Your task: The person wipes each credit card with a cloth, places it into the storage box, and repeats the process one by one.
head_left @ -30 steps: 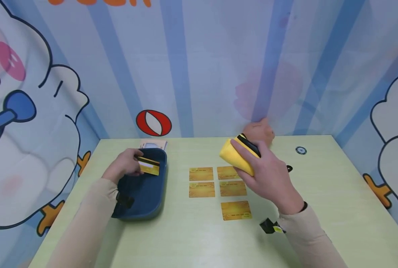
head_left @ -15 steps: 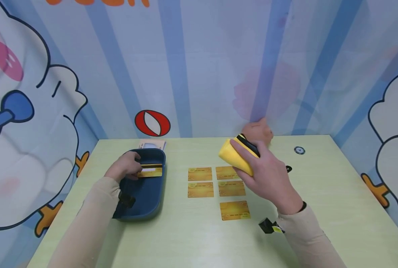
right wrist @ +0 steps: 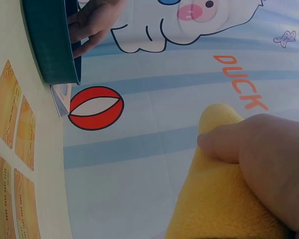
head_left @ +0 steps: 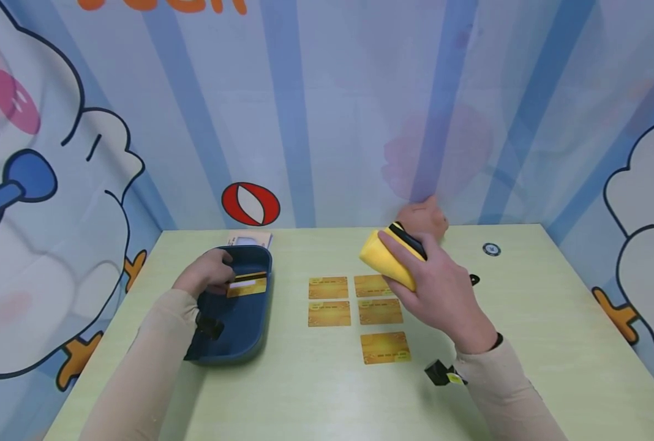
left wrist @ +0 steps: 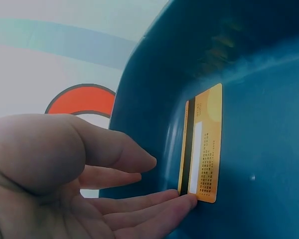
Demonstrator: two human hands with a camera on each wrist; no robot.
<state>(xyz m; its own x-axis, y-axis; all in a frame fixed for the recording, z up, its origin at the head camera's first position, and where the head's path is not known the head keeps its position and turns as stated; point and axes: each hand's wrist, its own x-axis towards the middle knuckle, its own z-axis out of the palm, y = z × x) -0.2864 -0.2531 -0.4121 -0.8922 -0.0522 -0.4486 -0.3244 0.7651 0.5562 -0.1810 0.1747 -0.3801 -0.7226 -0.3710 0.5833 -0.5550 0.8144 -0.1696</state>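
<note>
In the head view my left hand [head_left: 208, 272] reaches into a dark blue tray [head_left: 263, 324]. A gold bank card [left wrist: 205, 144] with a black stripe and white strip lies in the tray, back side up. The left wrist view shows my extended fingertips touching the card's near end, while the thumb stands apart from it. My right hand [head_left: 443, 294] grips a yellow fuzzy cloth [head_left: 384, 257] with a black part, raised above the table. Several more gold bank cards [head_left: 329, 313] lie face up in the middle, one partly hidden behind the cloth.
Papers [head_left: 252, 237] stick out behind the tray. A pinkish pig-like object [head_left: 425, 215] stands at the table's back, partly covered by the right hand. A round dark chip [head_left: 492, 249] lies at the back right. A printed curtain [head_left: 349, 122] borders the table [head_left: 305, 398].
My left hand has lowered the bank card into the tray and let go of it; its fingers have spread. The right hand has kept its hold on the cloth, nearly still.
</note>
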